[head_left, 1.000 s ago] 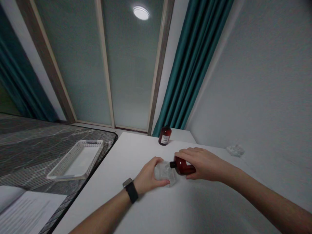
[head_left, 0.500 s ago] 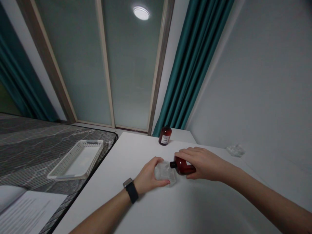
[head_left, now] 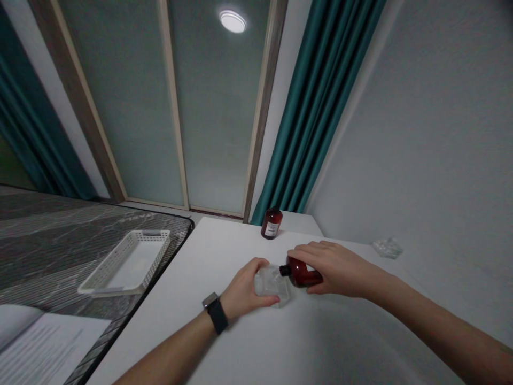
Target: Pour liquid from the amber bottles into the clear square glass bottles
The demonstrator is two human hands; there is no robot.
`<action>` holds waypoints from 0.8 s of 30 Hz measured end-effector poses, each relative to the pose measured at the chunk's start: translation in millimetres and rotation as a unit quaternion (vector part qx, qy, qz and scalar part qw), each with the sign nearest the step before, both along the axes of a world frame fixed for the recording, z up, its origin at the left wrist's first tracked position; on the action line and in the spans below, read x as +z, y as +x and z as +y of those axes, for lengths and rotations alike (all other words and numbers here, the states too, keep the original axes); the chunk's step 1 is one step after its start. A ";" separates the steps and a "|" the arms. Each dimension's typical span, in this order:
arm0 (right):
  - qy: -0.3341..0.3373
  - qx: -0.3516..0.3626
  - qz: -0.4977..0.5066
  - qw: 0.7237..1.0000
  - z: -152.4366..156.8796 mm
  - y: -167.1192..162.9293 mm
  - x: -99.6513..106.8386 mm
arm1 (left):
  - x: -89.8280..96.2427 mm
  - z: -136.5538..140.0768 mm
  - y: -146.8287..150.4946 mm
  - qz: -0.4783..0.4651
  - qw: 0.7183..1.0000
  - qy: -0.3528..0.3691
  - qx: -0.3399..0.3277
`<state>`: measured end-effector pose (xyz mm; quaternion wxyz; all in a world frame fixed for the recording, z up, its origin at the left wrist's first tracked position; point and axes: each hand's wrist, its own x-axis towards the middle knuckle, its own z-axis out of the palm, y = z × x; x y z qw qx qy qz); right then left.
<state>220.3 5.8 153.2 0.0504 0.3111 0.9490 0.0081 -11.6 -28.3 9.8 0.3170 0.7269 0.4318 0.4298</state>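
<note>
hands: two, left hand [head_left: 243, 291] and right hand [head_left: 334, 266], both the same person's
amber bottles: two, the tipped bottle [head_left: 301, 273] and the upright bottle [head_left: 271, 223] further back
clear glass containers: just one, the clear container [head_left: 271, 285]
white baskets: one, white basket [head_left: 127, 262]
smartwatches: one, watch [head_left: 216, 312]
crumpled clear wrappers: one, wrapper [head_left: 387, 247]
ceiling lights: one, ceiling light [head_left: 232, 21]

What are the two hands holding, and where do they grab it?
The left hand grips a clear container by its side. The right hand holds a tipped red bottle by its body, neck toward the container.
</note>
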 end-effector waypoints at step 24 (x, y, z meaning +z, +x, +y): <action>-0.002 0.008 -0.007 1.000 -1.7 -2.0 3.7 | 1.9 -0.7 -0.2 0.005 1.000 -0.003 -0.003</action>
